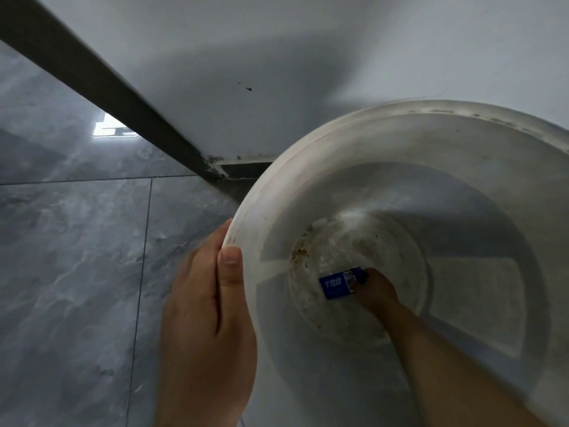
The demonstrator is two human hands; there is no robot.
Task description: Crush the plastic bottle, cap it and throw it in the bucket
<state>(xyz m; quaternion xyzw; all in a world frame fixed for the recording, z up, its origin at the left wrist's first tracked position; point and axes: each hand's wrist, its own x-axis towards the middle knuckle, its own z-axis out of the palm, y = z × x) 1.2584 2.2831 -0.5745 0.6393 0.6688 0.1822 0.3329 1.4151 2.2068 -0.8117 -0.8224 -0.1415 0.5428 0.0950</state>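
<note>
White bucket (271, 186) at 3 o'clock, standing on grey tile floor (77, 272) beside a white wall (277, 41). Left hand (206, 306) clamps the rim at 9 o'clock, thumb inside. Right hand (374, 292) reaches deep in, fingers closed on the clear bottle (340, 282) at the stained bottom. Blue label, white characters, too blurred to read.

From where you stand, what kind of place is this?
Probably an indoor room corner at floor level, perhaps a utility area: glossy grey floor tiles, a white wall with a dark skirting strip, and a stained white bucket.
</note>
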